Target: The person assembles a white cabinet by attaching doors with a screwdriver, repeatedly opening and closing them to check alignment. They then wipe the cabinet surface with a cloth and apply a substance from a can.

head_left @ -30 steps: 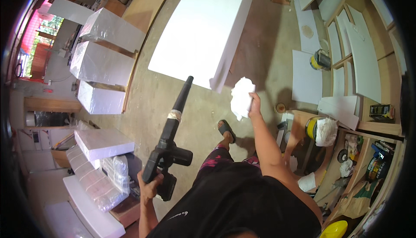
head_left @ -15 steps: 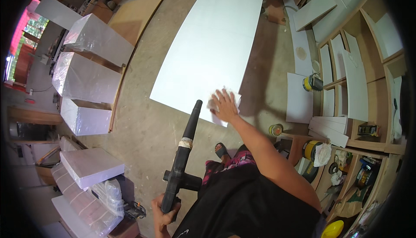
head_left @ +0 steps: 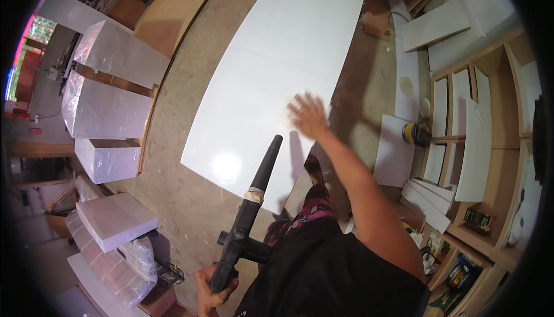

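Observation:
My left hand (head_left: 216, 291) is closed round the handle of a black handheld blower (head_left: 238, 236), low in the view. Its long nozzle points up and to the right, over the near end of a large white panel (head_left: 259, 86). On this panel, near its right edge, my right hand (head_left: 310, 115) presses down with fingers spread and smeared by motion. A pale rag (head_left: 285, 119) shows in part beside and under those fingers; most of it is covered. The nozzle tip ends just short of my right hand.
Plastic-wrapped white boxes (head_left: 109, 100) stand at the left by a brown board (head_left: 173, 11). Nearer, a white slab (head_left: 118, 219) tops wrapped goods. Open wooden shelving (head_left: 496, 115) lines the right side, with a yellow-and-black can (head_left: 416, 134) before it. My foot (head_left: 314, 170) is beside the panel.
My right hand has slid farther up the panel with the rag. The panel's near end now lies lower in view, and the blower's nozzle overlaps it. My left hand keeps its hold.

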{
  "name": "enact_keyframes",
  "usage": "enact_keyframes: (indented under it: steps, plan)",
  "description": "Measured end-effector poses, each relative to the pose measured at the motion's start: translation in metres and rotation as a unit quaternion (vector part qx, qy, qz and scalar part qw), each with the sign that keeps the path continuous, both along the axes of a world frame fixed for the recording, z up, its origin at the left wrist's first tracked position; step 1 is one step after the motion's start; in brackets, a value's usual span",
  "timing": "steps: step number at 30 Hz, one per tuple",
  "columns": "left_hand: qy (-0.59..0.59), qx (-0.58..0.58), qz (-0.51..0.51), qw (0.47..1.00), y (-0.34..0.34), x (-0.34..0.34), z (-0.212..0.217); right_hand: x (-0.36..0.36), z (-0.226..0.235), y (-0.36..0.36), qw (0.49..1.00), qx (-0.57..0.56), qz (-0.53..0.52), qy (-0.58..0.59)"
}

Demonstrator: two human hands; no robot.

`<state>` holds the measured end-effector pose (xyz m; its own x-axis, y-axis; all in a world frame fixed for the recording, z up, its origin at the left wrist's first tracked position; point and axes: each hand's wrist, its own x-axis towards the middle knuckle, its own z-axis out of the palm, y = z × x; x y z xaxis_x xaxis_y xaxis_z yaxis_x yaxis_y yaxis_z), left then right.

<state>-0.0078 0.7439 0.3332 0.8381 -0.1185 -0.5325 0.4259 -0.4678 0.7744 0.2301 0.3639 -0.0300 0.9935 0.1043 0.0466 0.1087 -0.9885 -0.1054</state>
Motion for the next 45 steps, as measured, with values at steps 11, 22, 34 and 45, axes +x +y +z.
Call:
enact_keyframes:
  steps: [11, 22, 34, 45]
  plan:
    - [0.104, 0.053, 0.225, 0.967, -0.095, 0.040, 0.034, -0.024, -0.003, 0.085, 0.969, 0.110, 0.220, -0.009]
    - [0.052, 0.046, 0.260, 0.963, -0.050, -0.008, 0.041, 0.215, 0.012, -0.007, 0.980, 0.026, -0.194, -0.033]
    - [0.067, 0.006, 0.156, 0.985, 0.151, -0.043, 0.019, -0.068, 0.010, 0.205, 0.894, 0.182, 0.384, 0.145]
    - [-0.075, 0.077, 0.128, 0.986, 0.333, -0.084, -0.028, -0.009, 0.010, 0.423, 0.998, 0.007, 0.062, 0.017]
